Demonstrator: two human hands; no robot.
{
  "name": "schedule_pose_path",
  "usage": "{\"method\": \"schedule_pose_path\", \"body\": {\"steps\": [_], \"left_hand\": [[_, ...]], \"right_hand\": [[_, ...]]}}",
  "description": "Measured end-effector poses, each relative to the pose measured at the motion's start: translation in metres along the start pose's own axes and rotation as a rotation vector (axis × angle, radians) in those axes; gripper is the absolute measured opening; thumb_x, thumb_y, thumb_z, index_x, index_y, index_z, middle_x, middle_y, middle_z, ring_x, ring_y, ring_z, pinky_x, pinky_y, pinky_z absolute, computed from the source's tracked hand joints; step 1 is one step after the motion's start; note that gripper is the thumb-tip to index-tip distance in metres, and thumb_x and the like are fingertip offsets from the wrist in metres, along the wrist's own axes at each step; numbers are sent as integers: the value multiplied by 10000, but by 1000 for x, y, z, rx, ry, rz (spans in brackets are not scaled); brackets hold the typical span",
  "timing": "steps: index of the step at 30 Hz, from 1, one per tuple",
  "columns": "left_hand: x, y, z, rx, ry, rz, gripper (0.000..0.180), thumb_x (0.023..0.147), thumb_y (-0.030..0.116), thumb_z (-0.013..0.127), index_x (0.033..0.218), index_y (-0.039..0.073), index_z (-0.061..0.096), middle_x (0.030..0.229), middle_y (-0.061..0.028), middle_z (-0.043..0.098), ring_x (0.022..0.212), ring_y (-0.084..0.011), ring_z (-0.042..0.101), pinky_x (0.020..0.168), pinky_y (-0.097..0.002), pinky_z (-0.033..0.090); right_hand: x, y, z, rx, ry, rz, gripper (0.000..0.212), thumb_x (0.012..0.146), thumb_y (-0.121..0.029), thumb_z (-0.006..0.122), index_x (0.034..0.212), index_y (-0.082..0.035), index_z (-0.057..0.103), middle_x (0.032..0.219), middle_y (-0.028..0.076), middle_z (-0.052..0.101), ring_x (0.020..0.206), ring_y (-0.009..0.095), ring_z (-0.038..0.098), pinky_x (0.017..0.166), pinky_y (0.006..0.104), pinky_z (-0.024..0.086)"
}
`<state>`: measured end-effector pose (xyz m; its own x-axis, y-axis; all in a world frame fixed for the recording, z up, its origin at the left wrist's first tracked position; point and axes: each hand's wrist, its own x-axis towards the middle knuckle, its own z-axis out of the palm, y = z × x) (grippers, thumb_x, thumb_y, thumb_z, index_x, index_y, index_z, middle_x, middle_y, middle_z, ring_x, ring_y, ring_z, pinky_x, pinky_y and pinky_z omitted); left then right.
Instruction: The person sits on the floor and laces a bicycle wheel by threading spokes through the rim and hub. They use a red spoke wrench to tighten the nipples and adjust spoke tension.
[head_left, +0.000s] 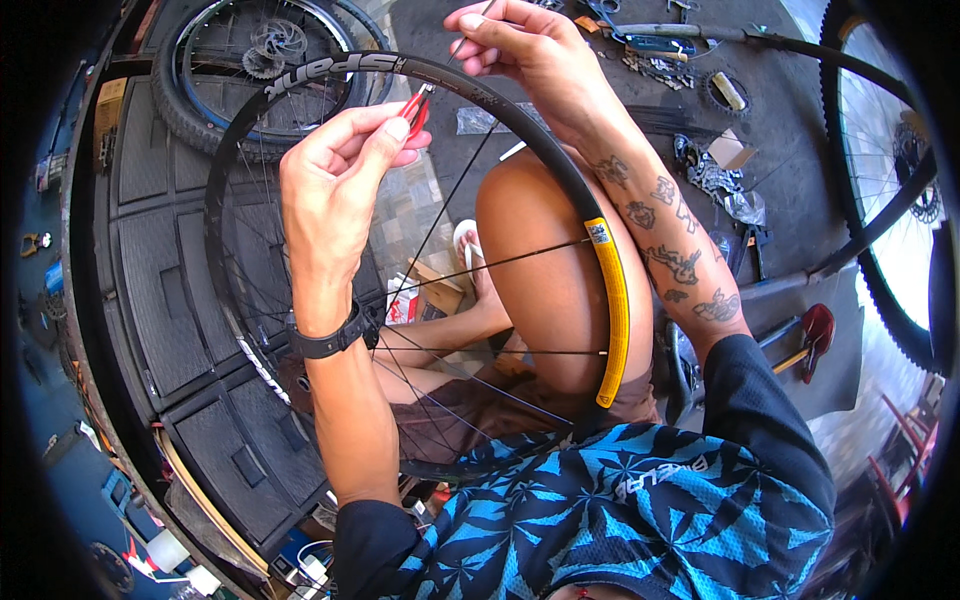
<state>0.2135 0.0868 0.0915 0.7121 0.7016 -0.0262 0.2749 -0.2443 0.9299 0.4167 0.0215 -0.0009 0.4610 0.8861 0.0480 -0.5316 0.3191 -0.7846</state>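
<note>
A black bicycle rim (548,140) with a yellow sticker stands across my lap, laced with several dark spokes (450,205). The hub (368,326) shows only in part behind my left wrist. My left hand (345,165) is closed in a pinch on a small red spoke wrench (416,112) with a silver tip, held at the upper part of the rim. Just beyond the rim, up and to the right, my right hand (525,48) pinches a thin dark spoke (457,48). Its lower end points toward the rim near the wrench.
Another wheel with a tyre (185,110) lies at the upper left, over dark drawers (160,260). On the dark mat to the right are chains (708,170), a sprocket (722,92) and a small open box (730,150). A bike frame tube (835,258) and wheel (870,270) stand far right.
</note>
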Motion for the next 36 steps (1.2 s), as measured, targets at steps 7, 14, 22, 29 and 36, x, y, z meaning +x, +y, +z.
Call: {"method": "schedule_pose_path", "body": {"steps": [7, 14, 22, 29, 36], "left_hand": [[-5, -1, 13, 160, 79, 144, 244, 1013, 70, 705, 1205, -81, 711, 1076, -149, 768, 934, -174, 756, 840, -285, 607], [3, 0, 16, 91, -40, 45, 378, 947, 75, 785, 1254, -37, 595, 987, -82, 724, 839, -138, 688, 776, -273, 577], [4, -11, 36, 585, 184, 346, 359, 868, 43, 783, 1143, 1, 557, 924, -144, 704, 775, -258, 713, 690, -375, 573], [2, -4, 36, 473, 306, 213, 205, 933, 92, 791, 1087, -30, 735, 850, -99, 711, 656, -134, 673, 568, -289, 519], [-3, -5, 41, 525, 345, 281, 213, 925, 128, 812, 1078, 7, 727, 913, -68, 673, 697, -150, 656, 569, -294, 506]], "right_hand": [[1, 1, 0, 14, -15, -23, 168, 1039, -149, 654, 1119, -20, 725, 904, 33, 722, 782, 97, 654, 761, 241, 538], [0, 0, -1, 30, -12, -13, 162, 1037, -143, 654, 1116, -19, 723, 899, 33, 720, 777, 96, 650, 758, 237, 535], [-2, -2, 1, 34, 5, -8, 170, 1033, -138, 662, 1126, -11, 725, 914, 35, 720, 779, 95, 644, 762, 238, 533], [1, 2, -2, 31, -10, -15, 167, 1032, -122, 657, 1133, -8, 726, 905, 35, 722, 776, 100, 647, 763, 240, 535], [3, 3, -1, 20, -10, -13, 159, 1032, -111, 654, 1130, -9, 727, 901, 34, 724, 771, 96, 644, 758, 238, 534]]}}
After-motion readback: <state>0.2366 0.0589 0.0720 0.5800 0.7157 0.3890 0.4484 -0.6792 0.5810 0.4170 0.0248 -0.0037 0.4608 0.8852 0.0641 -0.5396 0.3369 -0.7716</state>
